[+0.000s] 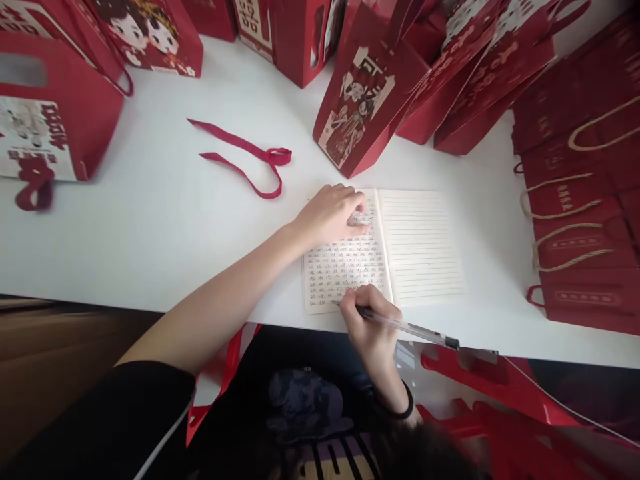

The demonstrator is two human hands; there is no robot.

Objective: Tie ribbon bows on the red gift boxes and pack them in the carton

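Note:
An open notebook [423,247] lies on the white table; its left page is covered with rows of small handwriting and its right page is lined and blank. My left hand [333,215] rests on the upper part of the left page, fingers loosely curled and thumb apart, holding nothing. My right hand [370,323] is closed around a clear pen with a black cap end [415,329]. The pen tip touches or nearly touches the lowest written row on the left page. A black band circles my right wrist.
A looped red ribbon [240,145] lies left of the notebook on the white table [150,233]. Red gift boxes [357,100] stand behind. Red bags with rope handles [583,247] are stacked at the right, and a red box [60,113] stands at the left.

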